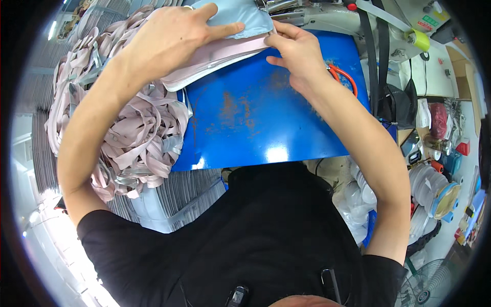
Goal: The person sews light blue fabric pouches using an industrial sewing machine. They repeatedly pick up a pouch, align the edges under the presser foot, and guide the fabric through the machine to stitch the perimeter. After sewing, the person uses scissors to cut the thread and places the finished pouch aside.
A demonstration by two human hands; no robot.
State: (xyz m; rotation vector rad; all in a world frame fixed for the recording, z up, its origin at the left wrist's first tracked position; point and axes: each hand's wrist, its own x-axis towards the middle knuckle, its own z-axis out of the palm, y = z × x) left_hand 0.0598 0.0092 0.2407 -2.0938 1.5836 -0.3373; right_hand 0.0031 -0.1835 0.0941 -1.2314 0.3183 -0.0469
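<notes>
My left hand (181, 38) rests at the top on a light blue fabric piece (248, 18), fingers apart, one stretched across it. Beneath lies a stack of pink, white-edged flat pieces (215, 59) on a blue, rust-marked work surface (225, 133). My right hand (296, 53) pinches the right end of the pink pieces near the blue fabric, its lower fingers loosely curled. Just beyond both hands are metal parts of a machine (317, 15).
A large tangled heap of pink straps (138, 133) lies left, beside stacks of grey sheets (179, 194). Orange-handled scissors (347, 79) lie right of my right hand, near black hanging straps (368, 61). White spools (423, 189), assorted tools and a fan (424, 286) are at the right.
</notes>
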